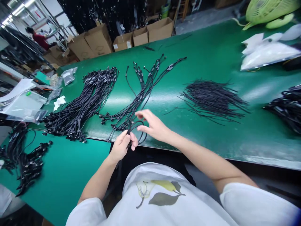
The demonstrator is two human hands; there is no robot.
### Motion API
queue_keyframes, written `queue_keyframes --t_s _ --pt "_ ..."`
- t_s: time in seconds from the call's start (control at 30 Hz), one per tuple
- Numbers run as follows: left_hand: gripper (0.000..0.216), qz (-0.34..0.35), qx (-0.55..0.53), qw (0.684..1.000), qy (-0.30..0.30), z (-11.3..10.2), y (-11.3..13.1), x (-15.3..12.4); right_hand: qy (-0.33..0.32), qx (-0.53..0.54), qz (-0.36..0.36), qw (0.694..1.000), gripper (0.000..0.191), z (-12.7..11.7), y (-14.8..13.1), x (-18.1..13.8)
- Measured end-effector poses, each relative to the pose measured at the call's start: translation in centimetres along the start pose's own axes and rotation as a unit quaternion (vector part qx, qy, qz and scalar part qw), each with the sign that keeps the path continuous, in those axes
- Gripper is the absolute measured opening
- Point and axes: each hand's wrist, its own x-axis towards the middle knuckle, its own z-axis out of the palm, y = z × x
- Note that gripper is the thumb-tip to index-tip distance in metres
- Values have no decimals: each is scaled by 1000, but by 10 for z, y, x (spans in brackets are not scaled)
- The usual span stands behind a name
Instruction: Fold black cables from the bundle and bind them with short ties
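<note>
My left hand (pixel 122 145) is closed around a black cable (pixel 144 138) just in front of the table's near edge. A connector end sticks up from its grip, and part of the cable curves out in a loop to the right. Beside that loop is my right hand (pixel 154 125), with thumb and fingers apart; whether the thumb touches the cable I cannot tell. Directly beyond both hands lies a loose bunch of black cables (pixel 138 102) with connectors at both ends. A larger bundle of similar cables (pixel 87 103) is spread to the left.
A pile of thin black strips (pixel 211 97) lies on the green table (pixel 169 75) to the right. More cables sit at the far right (pixel 289 108) and on the lower left surface (pixel 30 160). Cardboard boxes (pixel 98 39) line the far edge; a person (pixel 39 39) is in the background.
</note>
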Motion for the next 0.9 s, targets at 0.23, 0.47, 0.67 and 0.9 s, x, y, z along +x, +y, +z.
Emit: queue_keyframes --t_s 0.23,0.47,0.67,0.9 --pt "50 -74 -110 988 76 30 -39 7 64 417 242 873 48 41 10 -20" --pt "52 -83 213 972 -50 22 -59 -3 61 440 253 859 48 52 1 -41" --pt "62 -146 215 959 -113 27 -73 -12 40 598 273 752 53 46 12 -46" --pt "51 -252 -142 952 -100 54 -61 -10 7 570 237 787 62 21 9 -41"
